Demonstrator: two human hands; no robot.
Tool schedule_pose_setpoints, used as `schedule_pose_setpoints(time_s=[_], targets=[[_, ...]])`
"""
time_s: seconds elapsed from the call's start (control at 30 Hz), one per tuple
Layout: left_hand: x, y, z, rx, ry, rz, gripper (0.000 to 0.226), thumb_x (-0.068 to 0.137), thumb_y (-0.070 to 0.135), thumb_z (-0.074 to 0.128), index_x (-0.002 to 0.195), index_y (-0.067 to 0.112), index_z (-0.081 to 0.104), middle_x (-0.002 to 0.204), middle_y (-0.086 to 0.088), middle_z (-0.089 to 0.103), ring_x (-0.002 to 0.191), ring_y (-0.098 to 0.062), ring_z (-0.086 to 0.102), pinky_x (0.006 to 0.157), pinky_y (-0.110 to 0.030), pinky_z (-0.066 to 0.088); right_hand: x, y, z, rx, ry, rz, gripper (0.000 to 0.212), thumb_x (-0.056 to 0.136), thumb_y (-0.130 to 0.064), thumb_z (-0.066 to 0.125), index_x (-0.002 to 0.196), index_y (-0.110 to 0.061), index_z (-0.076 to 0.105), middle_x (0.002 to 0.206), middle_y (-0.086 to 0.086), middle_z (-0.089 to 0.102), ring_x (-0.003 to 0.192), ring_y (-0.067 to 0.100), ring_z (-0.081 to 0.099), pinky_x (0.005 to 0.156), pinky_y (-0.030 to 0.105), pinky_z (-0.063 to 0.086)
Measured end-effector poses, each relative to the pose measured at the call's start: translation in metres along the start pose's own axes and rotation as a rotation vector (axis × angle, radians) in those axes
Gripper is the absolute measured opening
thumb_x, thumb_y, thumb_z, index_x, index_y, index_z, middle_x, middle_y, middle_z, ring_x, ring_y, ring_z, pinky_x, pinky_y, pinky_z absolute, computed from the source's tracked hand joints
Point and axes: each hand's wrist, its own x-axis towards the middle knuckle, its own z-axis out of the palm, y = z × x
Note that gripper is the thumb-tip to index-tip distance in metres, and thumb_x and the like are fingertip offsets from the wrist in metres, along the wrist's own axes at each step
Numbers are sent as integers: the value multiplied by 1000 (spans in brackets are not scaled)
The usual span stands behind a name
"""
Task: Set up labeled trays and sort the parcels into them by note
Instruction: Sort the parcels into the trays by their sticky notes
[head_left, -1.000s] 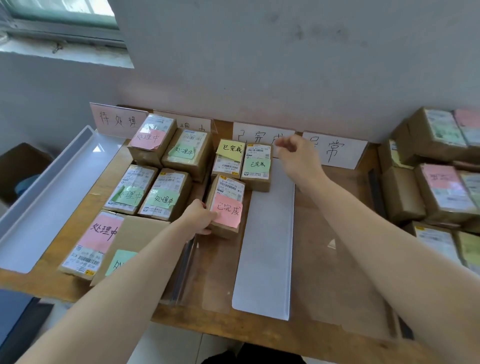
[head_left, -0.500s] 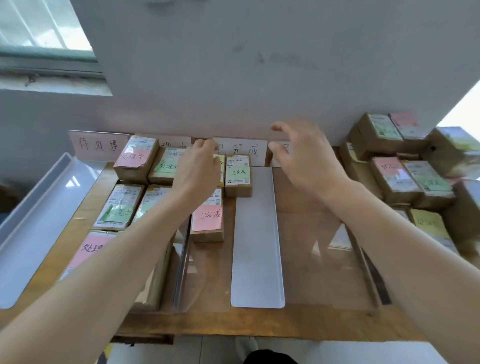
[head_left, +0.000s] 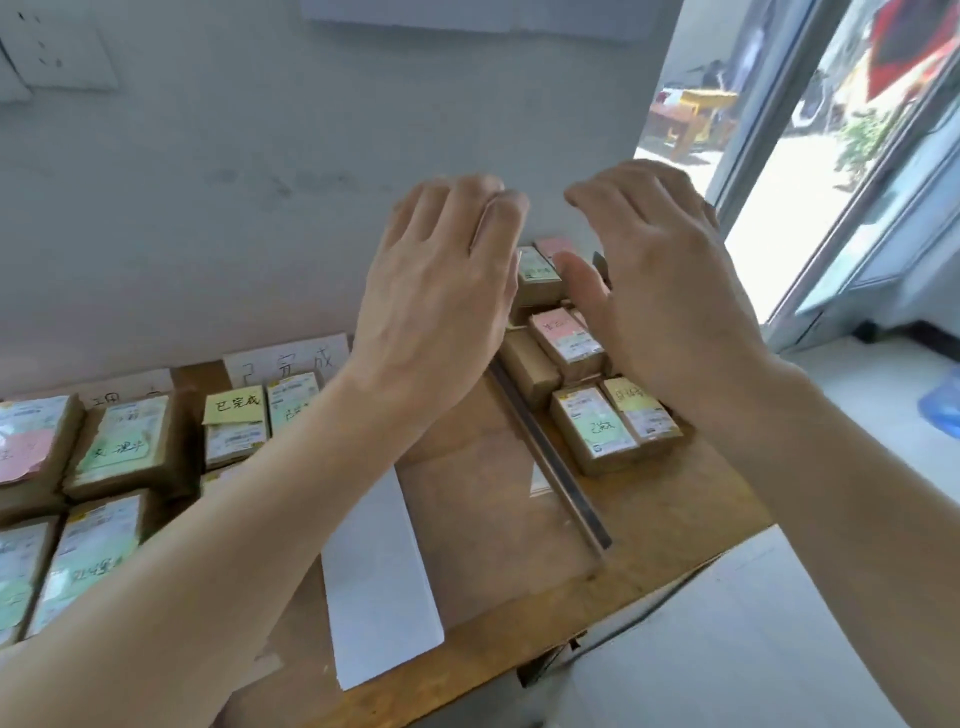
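My left hand (head_left: 441, 291) and my right hand (head_left: 660, 291) hover side by side above the table with relaxed fingers, holding nothing. Behind and below them lies a pile of unsorted brown parcels (head_left: 592, 421) with pink, green and yellow notes. On the left, sorted parcels (head_left: 234, 426) sit in clear trays, one topped by a yellow note. A white paper label (head_left: 285, 364) leans on the wall behind them. A clear tray (head_left: 550, 467) with a dark edge lies under my hands, partly hidden.
A white strip (head_left: 379, 577) lies on the wooden table (head_left: 675, 525) between the trays. A grey wall rises behind. A window (head_left: 831, 156) opens at the right, and the table's right edge drops to a pale floor (head_left: 727, 649).
My view has swung right and up. Both hands have left the sorted parcels and labels and now hover raised over the pile of unsorted parcels on the right.
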Motion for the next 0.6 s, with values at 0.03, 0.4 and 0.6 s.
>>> schedule_pose_setpoints(time_s=[0.03, 0.4, 0.6], targets=[[5, 7, 4, -13, 10, 14, 24, 86, 6, 59, 108, -1, 60, 109, -18, 62, 95, -35, 59, 87, -39, 42, -2, 10, -5, -18, 18, 21, 36, 86, -17, 64, 118, -1, 57, 116, 17, 60, 115, 35, 51, 98, 43, 40], [51, 91, 92, -17, -36, 8, 32, 86, 12, 60, 114, -3, 57, 111, -18, 61, 101, -33, 57, 94, -34, 36, -29, 151, -4, 1, 31, 101, 37, 87, -18, 62, 118, 1, 57, 117, 20, 60, 116, 39, 50, 97, 47, 38], [73, 150, 165, -38, -166, -154, 37, 85, 15, 65, 117, -1, 55, 114, -16, 59, 104, -31, 57, 93, -37, 42, -39, 256, 15, 129, -90, 189, 41, 91, -22, 60, 127, -4, 53, 128, 14, 55, 125, 32, 43, 103, 43, 34]])
